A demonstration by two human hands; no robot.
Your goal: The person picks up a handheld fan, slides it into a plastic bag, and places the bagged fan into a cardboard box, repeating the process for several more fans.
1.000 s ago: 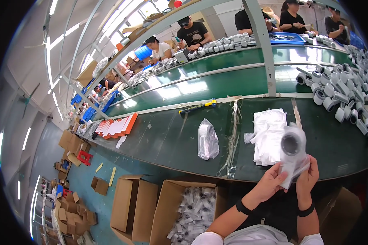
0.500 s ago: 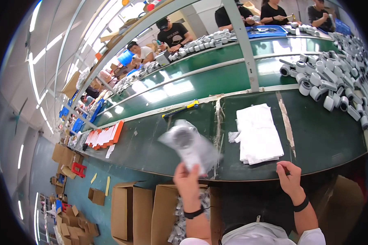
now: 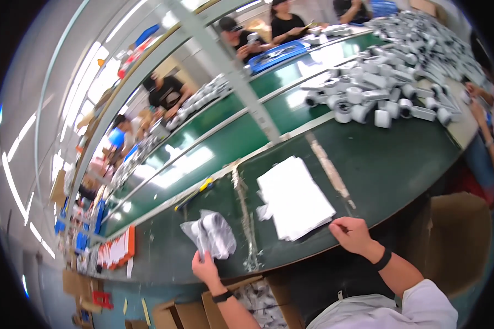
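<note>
My left hand (image 3: 205,267) is closed on the edge of a clear plastic bag with a grey-white round-ended part (image 3: 213,223) inside. This bagged part is at the near side of the dark green table; whether it rests on the surface I cannot tell. My right hand (image 3: 352,236) has its fingers curled together, with nothing visible in them. It is beside the near right corner of a stack of thin white sheets or bags (image 3: 295,200). Behind the bagged part lies a yellow and black hand tool (image 3: 195,193).
Loose grey-white parts (image 3: 387,90) are heaped at the right. An orange tray (image 3: 127,248) of white pieces is at the left. Below the table edge, a carton (image 3: 258,299) holds bagged parts. A metal post (image 3: 241,88) rises ahead; co-workers sit beyond the green belt.
My view has turned to the right. The bagged part, blurred and raised before, is now lower and steadier in my left hand. My right hand is closer to the white stack's corner.
</note>
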